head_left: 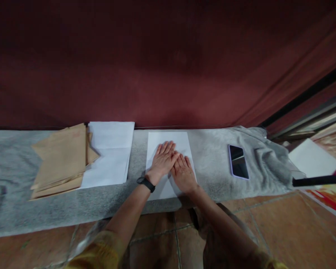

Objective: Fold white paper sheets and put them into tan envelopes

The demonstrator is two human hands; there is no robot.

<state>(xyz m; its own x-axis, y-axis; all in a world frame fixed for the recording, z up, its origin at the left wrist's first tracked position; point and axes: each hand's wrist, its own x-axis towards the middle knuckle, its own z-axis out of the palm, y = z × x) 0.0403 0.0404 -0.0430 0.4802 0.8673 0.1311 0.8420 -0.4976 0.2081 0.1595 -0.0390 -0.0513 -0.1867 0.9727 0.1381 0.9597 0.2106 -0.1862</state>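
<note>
From my remote seat, I have both hands in view through the head camera, meeting over 1 white sheet [168, 186] of paper. The left hand [162, 161] lies palm down with its fingers stretched toward the far edge; I see nothing in its grip. The right hand [184, 175] is also flat, palm down, released, its fingers slanting in beside the left, and the 2 touch where the left thumb meets the right fingers. A dark watch [145, 183] circles the left wrist, and a yellow sleeve [100, 254] covers that arm lower down.

The sheet rests on a grey cloth [209, 160], its near end close to the cloth's near edge. To the left I have a stack of white paper [110, 149], with brown paper [62, 157] overlapping its left side; I cannot count the pieces. To the right, well apart from the hands, 1 phone [239, 161] lies with its dark screen up. I make out a dark red backdrop [168, 86] behind and a tiled floor [288, 220] below.
</note>
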